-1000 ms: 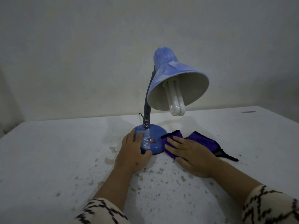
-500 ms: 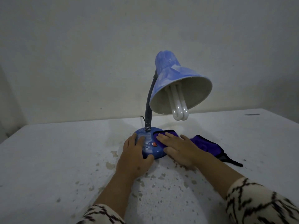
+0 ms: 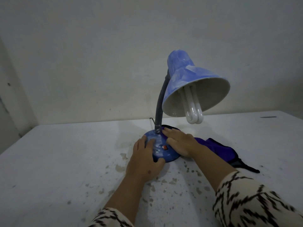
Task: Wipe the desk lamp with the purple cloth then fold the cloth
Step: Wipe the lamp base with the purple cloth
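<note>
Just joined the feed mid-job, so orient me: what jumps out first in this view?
The blue desk lamp stands mid-table, its shade tilted toward the camera with a white bulb hanging out. At its base, the left hand rests on the near-left side while the right hand presses the purple cloth flat against the right side, the rest of the cloth trailing right across the speckled white table.
</note>
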Action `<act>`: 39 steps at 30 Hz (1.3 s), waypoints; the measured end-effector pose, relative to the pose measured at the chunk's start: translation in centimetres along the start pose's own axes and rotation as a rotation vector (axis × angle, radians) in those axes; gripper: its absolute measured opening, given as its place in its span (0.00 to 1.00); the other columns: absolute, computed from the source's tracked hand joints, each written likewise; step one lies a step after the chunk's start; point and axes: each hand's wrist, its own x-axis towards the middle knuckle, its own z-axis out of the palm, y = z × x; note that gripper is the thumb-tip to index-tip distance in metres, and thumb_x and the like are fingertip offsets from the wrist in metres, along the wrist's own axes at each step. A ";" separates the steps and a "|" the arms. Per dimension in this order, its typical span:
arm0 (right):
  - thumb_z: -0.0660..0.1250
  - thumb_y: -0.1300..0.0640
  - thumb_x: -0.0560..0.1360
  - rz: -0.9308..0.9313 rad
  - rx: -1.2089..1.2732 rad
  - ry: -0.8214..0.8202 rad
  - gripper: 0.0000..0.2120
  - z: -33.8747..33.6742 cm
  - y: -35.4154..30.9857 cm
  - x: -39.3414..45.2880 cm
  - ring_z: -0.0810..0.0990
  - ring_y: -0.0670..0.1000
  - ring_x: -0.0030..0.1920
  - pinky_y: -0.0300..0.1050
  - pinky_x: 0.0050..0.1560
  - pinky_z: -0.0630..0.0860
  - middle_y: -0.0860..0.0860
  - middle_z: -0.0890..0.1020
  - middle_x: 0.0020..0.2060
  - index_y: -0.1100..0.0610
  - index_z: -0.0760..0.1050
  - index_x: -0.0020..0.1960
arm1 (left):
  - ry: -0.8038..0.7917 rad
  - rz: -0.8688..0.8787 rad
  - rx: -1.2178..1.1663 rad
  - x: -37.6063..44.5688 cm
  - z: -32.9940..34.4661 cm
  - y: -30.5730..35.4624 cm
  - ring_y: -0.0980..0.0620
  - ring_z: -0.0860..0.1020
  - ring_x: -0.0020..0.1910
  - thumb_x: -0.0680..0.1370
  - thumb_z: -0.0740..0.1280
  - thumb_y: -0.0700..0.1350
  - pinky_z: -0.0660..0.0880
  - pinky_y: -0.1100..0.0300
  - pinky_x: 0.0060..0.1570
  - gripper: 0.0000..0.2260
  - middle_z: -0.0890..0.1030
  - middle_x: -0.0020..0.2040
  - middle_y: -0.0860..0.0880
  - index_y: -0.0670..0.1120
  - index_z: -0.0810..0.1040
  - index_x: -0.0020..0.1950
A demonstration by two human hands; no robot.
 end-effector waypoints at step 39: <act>0.56 0.60 0.77 -0.221 -0.003 0.064 0.27 0.9 2.2 -5.6 0.52 0.36 0.69 0.37 0.70 0.48 0.43 0.60 0.73 0.46 0.55 0.73 | 0.007 0.010 -0.023 0.0 0.1 -0.4 0.49 0.52 0.75 0.73 0.64 0.51 0.54 0.56 0.71 0.32 0.53 0.76 0.48 0.50 0.57 0.74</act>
